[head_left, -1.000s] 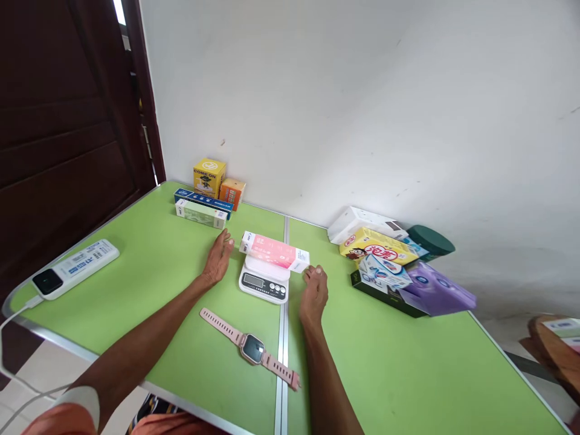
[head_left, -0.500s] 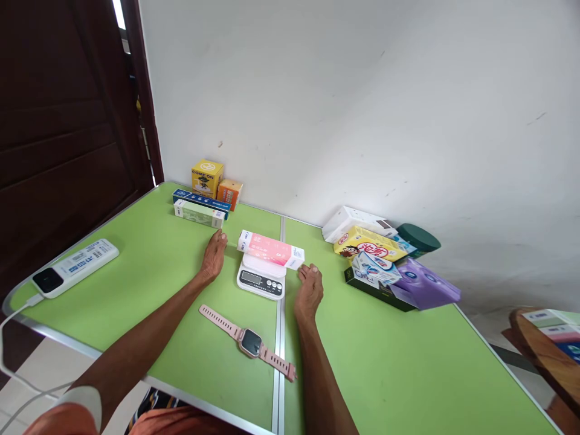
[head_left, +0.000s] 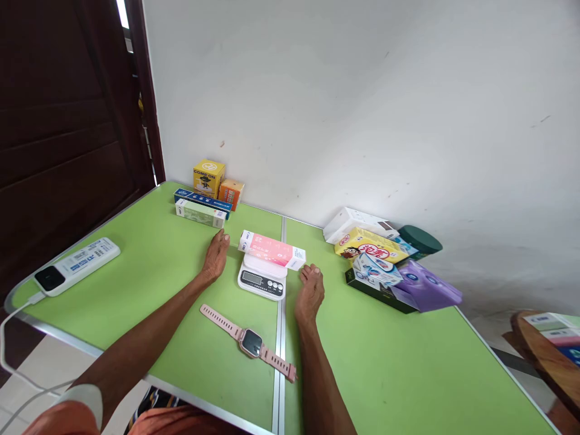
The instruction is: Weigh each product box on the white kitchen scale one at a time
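On the green surface (head_left: 421, 368), left hand (head_left: 215, 257) and right hand (head_left: 310, 293) rest empty, fingers loosely curled, either side of the white scale (head_left: 261, 285); the pink box (head_left: 272, 250) lies across its far part.

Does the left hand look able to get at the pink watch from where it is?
Probably yes: the left hand looks empty, and bare green tabletop lies between it and the pink watch. The white scale sits to one side, seemingly not in the way.
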Action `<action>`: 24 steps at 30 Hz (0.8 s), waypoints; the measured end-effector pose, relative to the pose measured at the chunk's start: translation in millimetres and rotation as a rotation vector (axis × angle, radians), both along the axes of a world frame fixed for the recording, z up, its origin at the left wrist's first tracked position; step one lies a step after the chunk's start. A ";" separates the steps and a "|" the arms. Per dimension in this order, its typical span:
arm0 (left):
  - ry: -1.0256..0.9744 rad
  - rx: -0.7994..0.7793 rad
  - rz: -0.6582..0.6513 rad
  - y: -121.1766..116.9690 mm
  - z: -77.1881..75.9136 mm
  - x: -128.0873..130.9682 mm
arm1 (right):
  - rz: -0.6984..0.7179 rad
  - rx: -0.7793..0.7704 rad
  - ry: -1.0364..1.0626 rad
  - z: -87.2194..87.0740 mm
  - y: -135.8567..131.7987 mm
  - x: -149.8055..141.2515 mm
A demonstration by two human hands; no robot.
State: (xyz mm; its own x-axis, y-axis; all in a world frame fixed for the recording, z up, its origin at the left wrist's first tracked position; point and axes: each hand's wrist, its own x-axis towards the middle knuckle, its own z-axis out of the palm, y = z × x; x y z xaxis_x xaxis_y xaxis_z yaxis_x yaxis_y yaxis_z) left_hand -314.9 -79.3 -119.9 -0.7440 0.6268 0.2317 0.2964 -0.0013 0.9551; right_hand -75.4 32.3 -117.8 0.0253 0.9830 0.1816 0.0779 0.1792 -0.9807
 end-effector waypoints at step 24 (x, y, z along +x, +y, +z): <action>0.156 -0.199 -0.691 -5.7 80.3 140.0 | -0.136 0.140 -0.107 49.2 -27.5 89.3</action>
State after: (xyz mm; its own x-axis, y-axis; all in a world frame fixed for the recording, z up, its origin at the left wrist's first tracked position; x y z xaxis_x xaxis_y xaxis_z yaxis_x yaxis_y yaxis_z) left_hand -174.9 -85.0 -39.7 -0.1313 0.9821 0.1352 0.4231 -0.0678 0.9035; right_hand 13.9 4.8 -68.5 0.1287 0.9370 0.3248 0.2130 0.2937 -0.9319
